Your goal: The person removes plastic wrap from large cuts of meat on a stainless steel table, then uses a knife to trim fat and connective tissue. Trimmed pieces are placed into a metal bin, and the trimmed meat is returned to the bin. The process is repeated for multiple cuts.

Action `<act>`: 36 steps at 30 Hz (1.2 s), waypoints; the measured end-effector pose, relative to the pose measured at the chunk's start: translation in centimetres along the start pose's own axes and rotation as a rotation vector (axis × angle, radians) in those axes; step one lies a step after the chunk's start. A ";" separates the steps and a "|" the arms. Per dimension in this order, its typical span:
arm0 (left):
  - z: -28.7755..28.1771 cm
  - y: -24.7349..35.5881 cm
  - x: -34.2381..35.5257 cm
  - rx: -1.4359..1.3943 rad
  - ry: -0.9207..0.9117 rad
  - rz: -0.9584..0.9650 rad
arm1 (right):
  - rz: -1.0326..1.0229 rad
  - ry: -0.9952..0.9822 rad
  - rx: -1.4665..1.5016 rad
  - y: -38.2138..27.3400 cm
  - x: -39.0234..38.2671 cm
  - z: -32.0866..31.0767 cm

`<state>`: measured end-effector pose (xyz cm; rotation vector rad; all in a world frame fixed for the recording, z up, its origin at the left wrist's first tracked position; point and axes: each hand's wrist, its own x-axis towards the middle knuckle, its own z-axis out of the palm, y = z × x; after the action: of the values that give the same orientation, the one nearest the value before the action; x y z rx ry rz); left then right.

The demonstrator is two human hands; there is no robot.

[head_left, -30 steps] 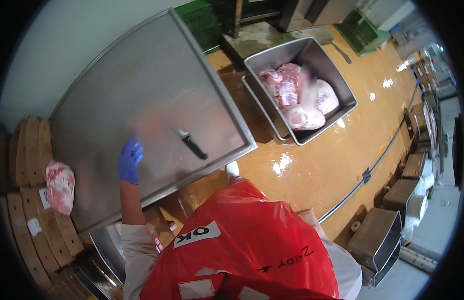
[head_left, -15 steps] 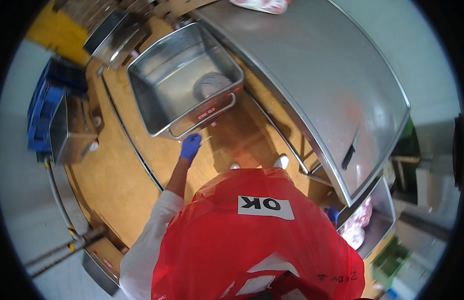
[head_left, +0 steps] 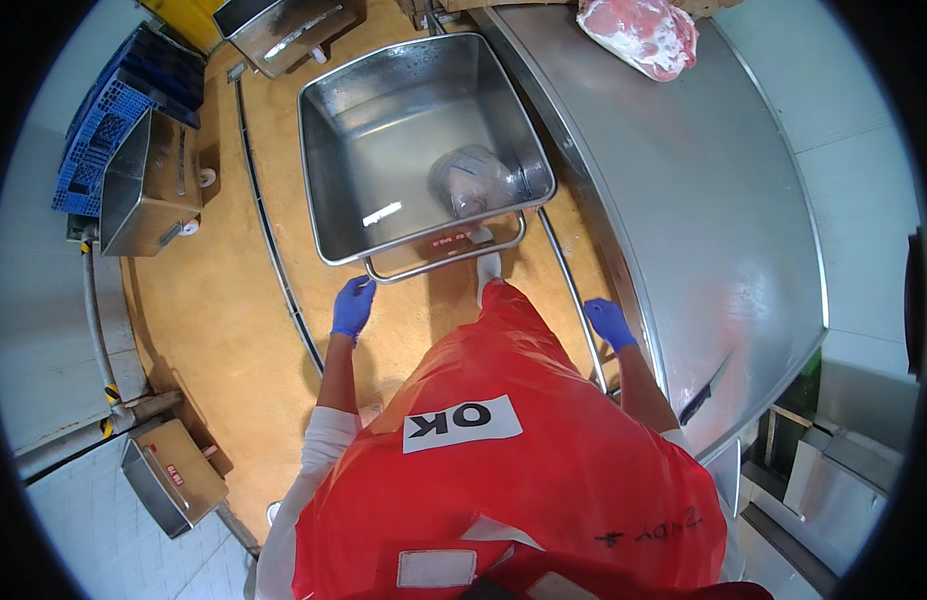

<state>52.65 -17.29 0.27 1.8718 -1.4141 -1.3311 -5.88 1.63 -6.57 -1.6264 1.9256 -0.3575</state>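
A large metal bin stands on the floor ahead, with a tubular handle on its near side. Inside, toward its right near corner, lies a clear plastic bag with contents I cannot make out. My left hand, in a blue glove, is just below the handle's left end; its fingers are loosely bent and hold nothing. Beside the metal table hangs my gloved right hand, empty, with relaxed fingers. A dark-handled knife lies on the table near its close edge.
A large piece of raw meat rests at the table's far end. Other metal bins stand at far left, by the blue crates, and at lower left. A drain channel crosses the orange floor.
I have come nearer the bin, which looks larger. My right hand has moved from low by the meat tub on the right to beside the table. The left stays near the handle.
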 end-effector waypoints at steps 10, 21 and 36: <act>2.2 13.2 7.6 0.396 -0.109 0.022 | 0.000 -0.085 0.415 -17.1 23.3 -5.3; 10.6 11.3 21.7 0.389 -0.323 -0.091 | 0.326 -0.109 0.429 -9.3 40.5 5.7; 24.4 -8.9 37.7 0.211 -0.467 -0.541 | 0.483 -0.175 0.162 -3.8 54.7 17.1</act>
<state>36.02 -43.27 -33.52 2.2924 -1.3427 -2.0557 2.76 -49.06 -32.23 -1.0105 2.0157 -0.1610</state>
